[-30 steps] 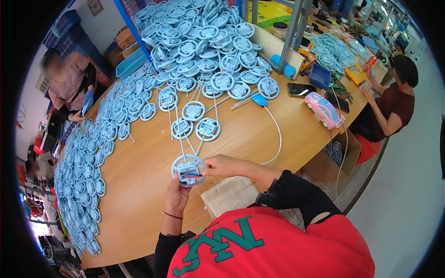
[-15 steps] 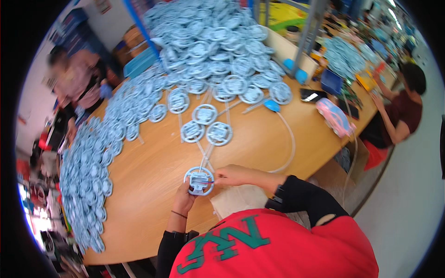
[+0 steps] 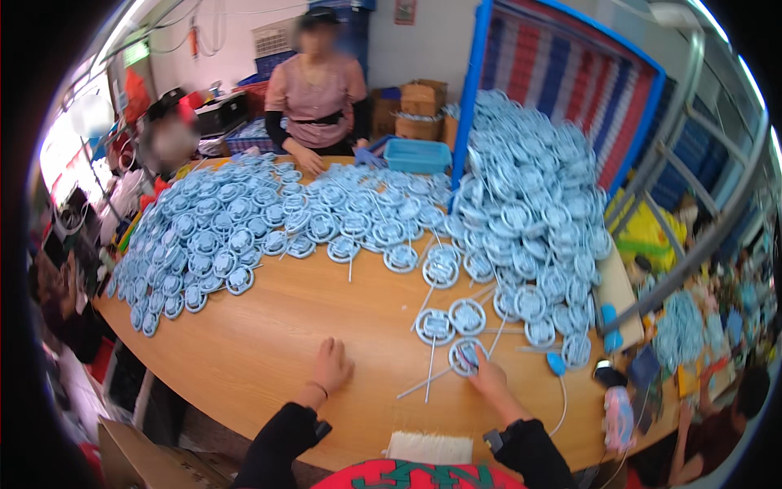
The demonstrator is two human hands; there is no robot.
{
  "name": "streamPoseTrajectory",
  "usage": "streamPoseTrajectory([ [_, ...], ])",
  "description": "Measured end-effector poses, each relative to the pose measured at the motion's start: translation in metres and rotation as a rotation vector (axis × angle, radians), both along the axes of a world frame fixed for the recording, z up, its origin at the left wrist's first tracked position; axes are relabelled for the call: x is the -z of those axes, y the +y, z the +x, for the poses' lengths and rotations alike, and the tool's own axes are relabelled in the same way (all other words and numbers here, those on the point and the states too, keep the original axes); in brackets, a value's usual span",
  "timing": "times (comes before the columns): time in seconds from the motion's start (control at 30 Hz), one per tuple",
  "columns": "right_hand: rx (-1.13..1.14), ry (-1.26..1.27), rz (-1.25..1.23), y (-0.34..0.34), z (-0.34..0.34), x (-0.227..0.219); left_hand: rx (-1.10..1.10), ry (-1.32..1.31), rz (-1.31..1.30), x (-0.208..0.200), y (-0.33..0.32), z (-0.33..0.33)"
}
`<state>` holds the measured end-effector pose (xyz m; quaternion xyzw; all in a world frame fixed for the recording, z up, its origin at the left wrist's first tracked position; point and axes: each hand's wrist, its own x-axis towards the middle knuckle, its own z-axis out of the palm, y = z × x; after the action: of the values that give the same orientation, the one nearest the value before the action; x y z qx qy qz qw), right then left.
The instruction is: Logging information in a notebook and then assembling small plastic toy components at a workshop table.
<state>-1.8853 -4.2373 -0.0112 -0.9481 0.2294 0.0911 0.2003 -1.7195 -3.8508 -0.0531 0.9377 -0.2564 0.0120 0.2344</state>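
Note:
Light blue toy steering wheels, each with a pale stick, cover much of the wooden table. My right hand is closed at the rim of one wheel, right of the table's middle. Something thin and purplish shows at its fingertips, too small to make out. Just beyond lie two more wheels, a left one and a right one, close together. My left hand rests over the bare wood with loosely bent fingers, apart from the wheels, and nothing shows in it.
A large heap of wheels spills from a blue-framed striped holder. More wheels line the far left edge. Across the table stands a person by a blue basin. A blue device with a white cord lies right.
My view has swung left and up. My left hand has let go of the wheel it held and moved left. My right hand is now at a wheel beside two others.

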Motion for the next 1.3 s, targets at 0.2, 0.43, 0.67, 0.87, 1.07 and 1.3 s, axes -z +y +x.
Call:
streamPoseTrajectory([
  [0.2, -0.110, 0.006, 0.083, -0.004, 0.021, -0.020, -0.104, -0.169, -0.009, -0.017, 0.010, -0.036],
  [0.43, -0.185, 0.045, -0.075, -0.008, 0.047, -0.012, -0.129, -0.125, -0.074, -0.026, 0.022, -0.024],
  [0.67, -0.013, 0.179, 0.031, 0.048, 0.000, -0.013, -0.030, 0.007, -0.148, -0.023, 0.030, -0.026],
  [0.87, 0.174, 0.004, 0.103, 0.113, -0.039, -0.007, 0.114, -0.054, -0.079, -0.015, 0.040, -0.020],
  [1.07, 0.209, -0.187, 0.045, 0.145, -0.014, -0.025, 0.216, 0.059, -0.055, -0.009, 0.042, -0.019],
  [1.3, 0.200, -0.044, 0.025, 0.151, -0.015, -0.037, 0.310, 0.473, -0.165, -0.022, 0.031, -0.049],
])
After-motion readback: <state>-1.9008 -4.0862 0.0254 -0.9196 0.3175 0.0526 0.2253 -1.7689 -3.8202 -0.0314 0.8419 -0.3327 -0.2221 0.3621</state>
